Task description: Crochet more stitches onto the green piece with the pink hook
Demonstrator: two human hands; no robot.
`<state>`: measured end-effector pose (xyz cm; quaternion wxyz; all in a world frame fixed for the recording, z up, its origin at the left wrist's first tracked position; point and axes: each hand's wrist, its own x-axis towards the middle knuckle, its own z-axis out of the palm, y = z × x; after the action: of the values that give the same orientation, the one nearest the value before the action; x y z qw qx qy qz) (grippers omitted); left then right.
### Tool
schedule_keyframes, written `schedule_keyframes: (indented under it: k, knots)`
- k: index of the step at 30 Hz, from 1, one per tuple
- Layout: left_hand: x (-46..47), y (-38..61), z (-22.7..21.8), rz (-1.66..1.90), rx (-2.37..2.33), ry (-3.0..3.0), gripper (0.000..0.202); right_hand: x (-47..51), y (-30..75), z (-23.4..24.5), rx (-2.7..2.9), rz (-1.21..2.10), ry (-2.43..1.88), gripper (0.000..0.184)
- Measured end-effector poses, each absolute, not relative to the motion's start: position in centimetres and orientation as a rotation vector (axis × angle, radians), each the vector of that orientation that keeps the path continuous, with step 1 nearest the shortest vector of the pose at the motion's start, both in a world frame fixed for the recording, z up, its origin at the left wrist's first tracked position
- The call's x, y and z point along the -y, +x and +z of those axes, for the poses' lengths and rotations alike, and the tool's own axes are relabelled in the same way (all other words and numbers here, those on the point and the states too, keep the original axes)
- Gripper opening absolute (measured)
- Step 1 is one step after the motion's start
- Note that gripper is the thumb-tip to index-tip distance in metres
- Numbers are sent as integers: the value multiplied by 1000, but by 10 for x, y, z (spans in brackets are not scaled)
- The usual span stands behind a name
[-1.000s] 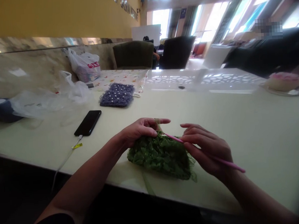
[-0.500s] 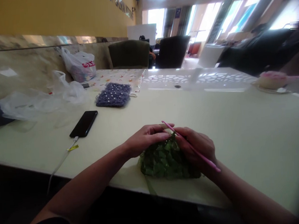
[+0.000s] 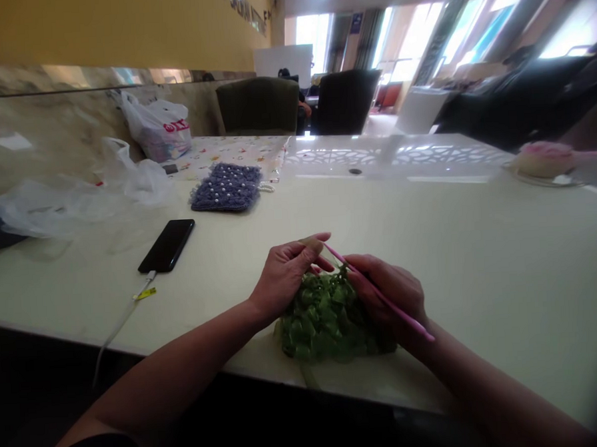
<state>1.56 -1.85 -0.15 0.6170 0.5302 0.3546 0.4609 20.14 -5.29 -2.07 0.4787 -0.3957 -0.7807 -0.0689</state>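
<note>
Green crocheted fabric (image 3: 328,322) on a pale tabletop (image 3: 480,254), its upper edge touching the left hand (image 3: 286,274) (grip on it unclear); right hand (image 3: 387,289) closed around a pink crochet hook (image 3: 406,318), tip at that edge. Farther off: smartphone (image 3: 167,246), white plastic carrier bag (image 3: 156,127), contents indistinct

The crochet hook (image 3: 385,297) I'm working with is smooth, glossy pink plastic, and the green crochet piece (image 3: 328,322) is a rough, crinkled mass of shiny ribbon-like yarn. The bench (image 3: 486,274) has a smooth, glossy pale top. Further off, the purple crocheted pouch (image 3: 211,195) is matt and nubbly, set with glossy pearl beads (image 3: 225,185); the phone (image 3: 167,246) is sleek black glass, and the carrier bag (image 3: 156,127) is thin, crinkled white plastic.
</note>
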Motion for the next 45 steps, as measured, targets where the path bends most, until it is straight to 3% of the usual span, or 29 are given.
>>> schedule_keyframes:
  k: [7, 14, 29, 34, 38, 41, 45]
  knots:
    - [13, 12, -4, 831, -797, 1254, 55, 52, 203, -19, 1912, -247, -926, 16]
    - [11, 14, -3, 804, -646, 1045, 47, 53, 203, -18, 1947, -201, -911, 16]
    - [3, 2, 4, 502, -578, 1339, 34, 53, 204, -12, 2046, -82, -814, 22]
    - [0, 0, 3, 516, -534, 1375, 37, 49, 207, -9, 2064, 63, -732, 21]
    - [-3, -1, 3, 505, -654, 1515, 31, 43, 216, 0, 2183, 369, -682, 19]
    - [-5, 0, 3, 505, -717, 1644, 25, 42, 220, 9, 2237, 549, -697, 24]
    - [-5, 0, 3, 509, -804, 1752, 33, 43, 223, 13, 2329, 641, -725, 31]
